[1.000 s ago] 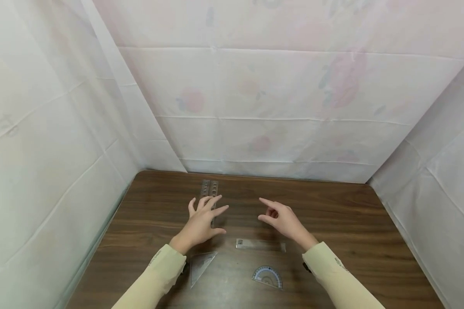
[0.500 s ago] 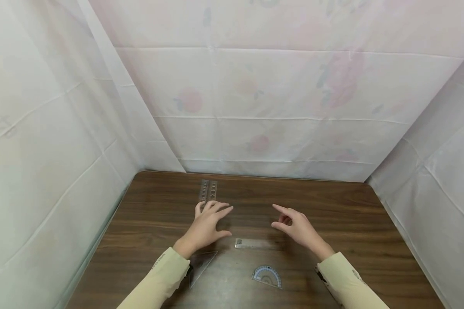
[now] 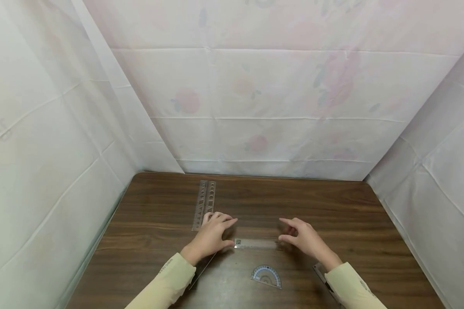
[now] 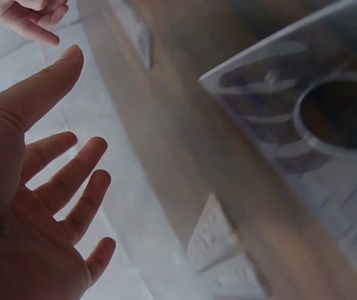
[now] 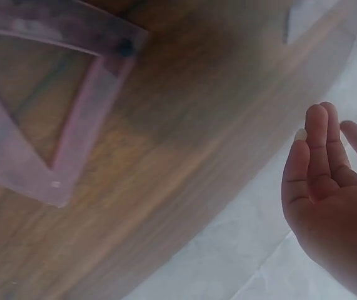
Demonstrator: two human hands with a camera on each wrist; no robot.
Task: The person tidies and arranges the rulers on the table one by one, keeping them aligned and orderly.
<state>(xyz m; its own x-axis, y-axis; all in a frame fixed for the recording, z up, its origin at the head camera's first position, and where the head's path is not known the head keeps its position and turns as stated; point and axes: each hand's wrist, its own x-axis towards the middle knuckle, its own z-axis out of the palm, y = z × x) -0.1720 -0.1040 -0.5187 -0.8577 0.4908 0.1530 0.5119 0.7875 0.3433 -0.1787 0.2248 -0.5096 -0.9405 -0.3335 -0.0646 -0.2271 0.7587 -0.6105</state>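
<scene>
My left hand (image 3: 210, 238) hovers over the left end of a clear ruler (image 3: 257, 244), fingers spread and holding nothing. In the left wrist view that hand (image 4: 37, 181) is seen from the palm side, apart from a clear set square (image 4: 259, 115) with a round hole. Near the ruler's other end is my right hand (image 3: 307, 241), thumb and forefinger apart, nothing between them. Its loosely bent fingers show in the right wrist view, where the hand (image 5: 334, 194) is away from a clear set square (image 5: 94, 125) with a triangular cutout.
A clear protractor (image 3: 266, 268) lies nearer the wearer. Two hole-punched stencil rulers (image 3: 201, 206) lie side by side behind my left hand. Part of a set square (image 3: 320, 274) shows under the right sleeve. Pale cloth (image 3: 255, 94) surrounds the wooden table (image 3: 332, 201).
Both hands have come nearer the wearer and shifted right, the right hand swinging farther outward. More of the stencil rulers is uncovered, and a set square edge shows by the right sleeve.
</scene>
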